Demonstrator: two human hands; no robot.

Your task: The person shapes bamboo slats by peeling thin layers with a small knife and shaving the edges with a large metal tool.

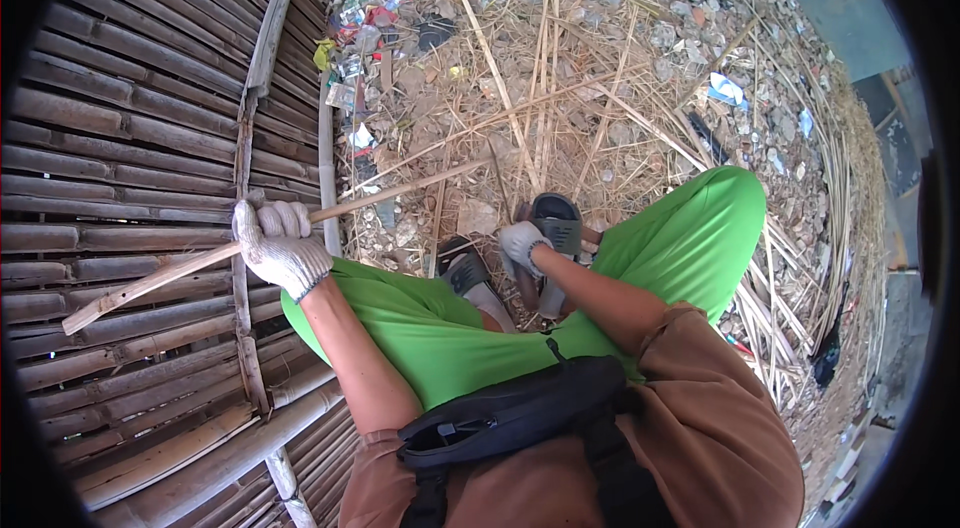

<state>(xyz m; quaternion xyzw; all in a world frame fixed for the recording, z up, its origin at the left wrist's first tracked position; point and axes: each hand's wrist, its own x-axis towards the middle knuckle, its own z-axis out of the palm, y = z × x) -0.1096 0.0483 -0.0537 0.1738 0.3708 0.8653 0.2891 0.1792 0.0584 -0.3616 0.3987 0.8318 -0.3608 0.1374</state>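
A: Where's the piece?
B: Long, narrow, pale tan split-bamboo strip [345, 207]. Held in the air, slanting from in front of the wall of grey-brown bamboo slats [120, 178] to over the left part of the littered earth ground [420, 88].

A: Hands?
B: Left hand [280, 243], white knit glove: fingers curled round the strip, roughly mid-length as seen. Right hand [522, 246], same glove: low between the knees, beside the dark grey sandal [555, 218] on the right foot. Its fingers are hidden from above; can't say if they're pressed together or gripping something.

A: Weight?
B: Light, I'd judge. Thin section, one hand carries the whole length.

A: Stiff?
B: Should be stiff along its length, springy across the flat. Looks slightly bowed, but the lens bends straight edges, so don't trust that.

A: Slippery? Fragile?
B: Looks dry; knit glove should grip fine. Unlikely to snap under gentle handling, could split along the grain. Expect sharp, splintery edges.

A: Best hold?
B: Mid-length, where the left hand has it, for balance. Nearer an end, the long free side would lever on the wrist. Left end could snag in the slat gaps.
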